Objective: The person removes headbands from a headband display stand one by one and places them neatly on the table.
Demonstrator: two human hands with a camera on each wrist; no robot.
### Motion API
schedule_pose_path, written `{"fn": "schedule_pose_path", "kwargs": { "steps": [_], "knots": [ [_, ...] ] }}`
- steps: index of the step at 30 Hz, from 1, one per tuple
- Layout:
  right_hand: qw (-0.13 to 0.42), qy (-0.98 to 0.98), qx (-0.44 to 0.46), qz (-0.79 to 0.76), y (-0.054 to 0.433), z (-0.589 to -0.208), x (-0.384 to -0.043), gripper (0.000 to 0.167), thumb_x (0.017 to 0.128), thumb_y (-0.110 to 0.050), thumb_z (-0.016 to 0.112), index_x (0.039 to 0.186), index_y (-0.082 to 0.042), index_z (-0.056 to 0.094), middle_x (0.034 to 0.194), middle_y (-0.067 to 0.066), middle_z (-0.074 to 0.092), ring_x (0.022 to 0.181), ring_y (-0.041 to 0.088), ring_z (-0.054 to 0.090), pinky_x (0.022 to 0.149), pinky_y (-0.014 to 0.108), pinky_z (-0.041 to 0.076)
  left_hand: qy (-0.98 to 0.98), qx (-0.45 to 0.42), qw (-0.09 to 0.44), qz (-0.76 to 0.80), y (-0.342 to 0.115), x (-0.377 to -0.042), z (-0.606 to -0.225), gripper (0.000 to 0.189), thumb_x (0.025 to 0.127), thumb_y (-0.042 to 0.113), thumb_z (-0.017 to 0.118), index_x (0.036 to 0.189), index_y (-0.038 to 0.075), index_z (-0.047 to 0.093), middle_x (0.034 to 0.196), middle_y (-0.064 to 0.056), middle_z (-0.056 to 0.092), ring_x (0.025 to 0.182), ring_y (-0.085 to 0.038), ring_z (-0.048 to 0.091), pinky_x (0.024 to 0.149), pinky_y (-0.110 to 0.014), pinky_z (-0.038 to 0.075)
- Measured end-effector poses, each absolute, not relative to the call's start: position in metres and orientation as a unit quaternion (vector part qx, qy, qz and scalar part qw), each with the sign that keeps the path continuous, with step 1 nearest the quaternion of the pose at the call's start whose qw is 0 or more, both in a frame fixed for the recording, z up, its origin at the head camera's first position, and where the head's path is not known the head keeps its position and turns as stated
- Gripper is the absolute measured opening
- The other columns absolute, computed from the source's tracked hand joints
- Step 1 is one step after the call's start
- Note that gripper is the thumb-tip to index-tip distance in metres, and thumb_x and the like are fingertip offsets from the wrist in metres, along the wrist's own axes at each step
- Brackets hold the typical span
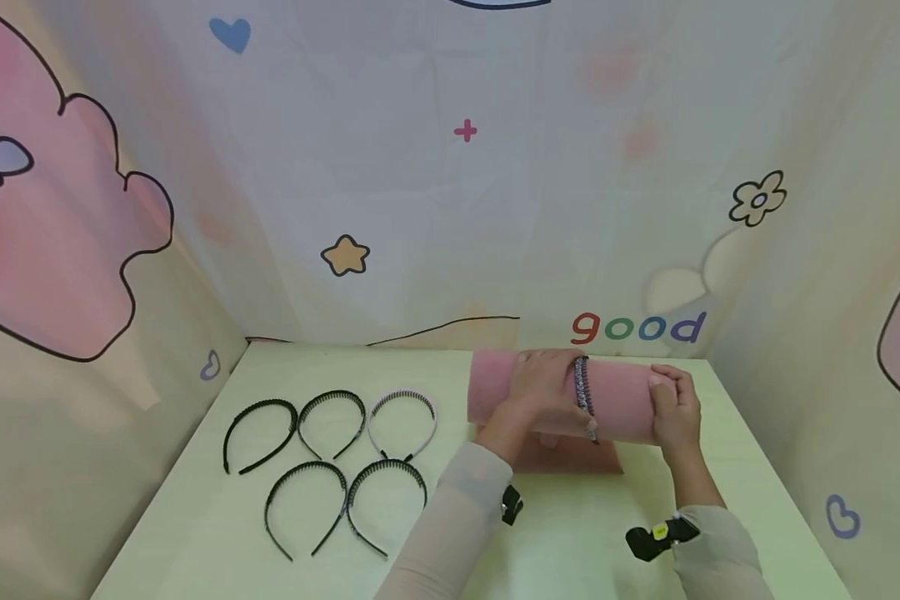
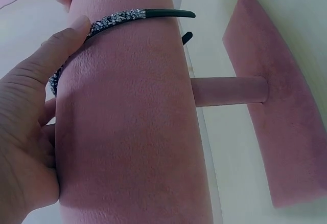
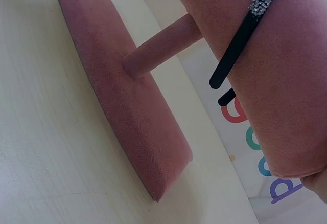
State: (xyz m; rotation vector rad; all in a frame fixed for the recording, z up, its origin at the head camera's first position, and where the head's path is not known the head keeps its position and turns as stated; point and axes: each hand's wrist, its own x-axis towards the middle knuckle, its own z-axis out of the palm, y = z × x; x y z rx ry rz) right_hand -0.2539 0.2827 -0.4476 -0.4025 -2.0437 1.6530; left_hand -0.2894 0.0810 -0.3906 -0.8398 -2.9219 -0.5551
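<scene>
A black headband (image 1: 582, 385) with silvery glitter sits around the pink padded roll of a headband stand (image 1: 622, 400), its two tips sticking out below the roll. My left hand (image 1: 543, 387) reaches over the roll and holds the headband at its glittery part, the thumb lying on it in the left wrist view. At the roll's right end, my right hand (image 1: 677, 408) grips the edge, mostly out of sight in the right wrist view. A short post joins the roll to the pink base (image 3: 117, 91) on the table.
Several headbands lie on the pale table (image 1: 217, 533) to the left, among them a lilac one (image 1: 403, 392) and a black one (image 1: 307, 467). A printed cloth backdrop (image 1: 420, 183) encloses the table at the back and sides.
</scene>
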Motion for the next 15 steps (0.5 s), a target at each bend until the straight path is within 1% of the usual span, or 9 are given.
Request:
{"fn": "schedule_pose_path", "kwargs": {
  "steps": [5, 8, 12, 15],
  "knots": [
    [0.253, -0.751, -0.142, 0.594, 0.2842, -0.4471, -0.2536, 0.026, 0.094, -0.024, 0.046, 0.115, -0.011, 0.054, 0.109, -0.010, 0.052, 0.097, 0.014, 0.043, 0.079, 0.030, 0.032, -0.947, -0.276, 0.032, -0.163, 0.0765, -0.2884, -0.3902, 0.095, 0.057, 0.065, 0.074, 0.138, 0.029, 0.039, 0.133, 0.013, 0.045, 0.120, -0.010, 0.037, 0.102, -0.033, 0.023],
    [0.254, -0.745, -0.147, 0.599, 0.2851, -0.4469, -0.2539, 0.024, 0.093, -0.024, 0.046, 0.113, -0.014, 0.056, 0.109, -0.010, 0.052, 0.098, 0.014, 0.043, 0.079, 0.029, 0.031, -0.946, -0.279, 0.033, -0.165, 0.0747, -0.2886, -0.3903, 0.095, 0.058, 0.065, 0.074, 0.139, 0.030, 0.038, 0.134, 0.012, 0.044, 0.122, -0.011, 0.036, 0.103, -0.034, 0.022],
    [0.239, -0.740, -0.150, 0.611, 0.2842, -0.4481, -0.2549, 0.023, 0.094, -0.027, 0.046, 0.112, -0.019, 0.057, 0.111, -0.008, 0.052, 0.098, 0.015, 0.043, 0.078, 0.031, 0.032, -0.946, -0.277, 0.036, -0.163, 0.0728, -0.2893, -0.3915, 0.096, 0.058, 0.065, 0.073, 0.139, 0.030, 0.037, 0.135, 0.012, 0.043, 0.122, -0.010, 0.035, 0.103, -0.034, 0.020],
    [0.232, -0.742, -0.151, 0.611, 0.2836, -0.4495, -0.2549, 0.024, 0.094, -0.028, 0.045, 0.113, -0.018, 0.056, 0.113, -0.005, 0.052, 0.097, 0.016, 0.043, 0.078, 0.032, 0.033, -0.948, -0.275, 0.035, -0.158, 0.0708, -0.2897, -0.3932, 0.096, 0.058, 0.066, 0.073, 0.140, 0.031, 0.037, 0.135, 0.012, 0.042, 0.123, -0.010, 0.035, 0.104, -0.034, 0.020]
  ]
}}
